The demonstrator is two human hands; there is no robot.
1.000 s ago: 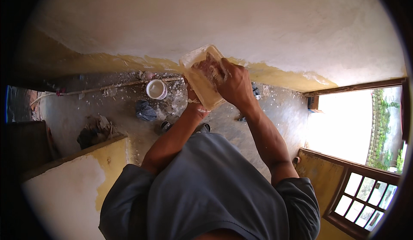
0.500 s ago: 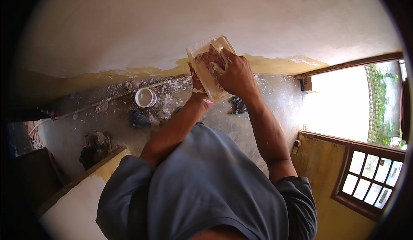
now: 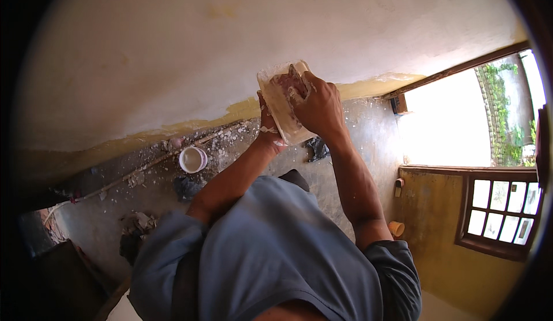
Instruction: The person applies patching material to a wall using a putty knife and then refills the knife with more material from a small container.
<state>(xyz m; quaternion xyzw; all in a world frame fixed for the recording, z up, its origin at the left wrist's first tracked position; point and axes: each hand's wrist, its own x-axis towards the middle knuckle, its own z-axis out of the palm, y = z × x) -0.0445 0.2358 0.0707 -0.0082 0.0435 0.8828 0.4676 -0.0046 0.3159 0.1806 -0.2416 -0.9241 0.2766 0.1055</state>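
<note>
A pale rectangular tub (image 3: 280, 111), smeared with whitish putty, is tilted in front of the wall. My left hand (image 3: 269, 128) supports it from its left side and underneath, with most of the fingers hidden behind it. My right hand (image 3: 319, 105) reaches over the tub's right edge. Its fingers are closed on a reddish-brown, putty-coated tool (image 3: 286, 84) at the tub's upper part; the exact kind cannot be made out. White putty clings to my left wrist and to the right fingers.
A whitish wall (image 3: 190, 50) with a bare yellow strip along its foot rises ahead. On the floor at left stand a white bucket (image 3: 193, 159), a long pole (image 3: 135, 169) and scattered white crumbs. A dark cloth-like bundle (image 3: 317, 149) lies below the tub. At right are a bright doorway and a window (image 3: 501, 211).
The view has turned and shifted slightly. Both hands still hold the tub and tool, which now appear a little lower and to the right. An orange container has come into view at right.
</note>
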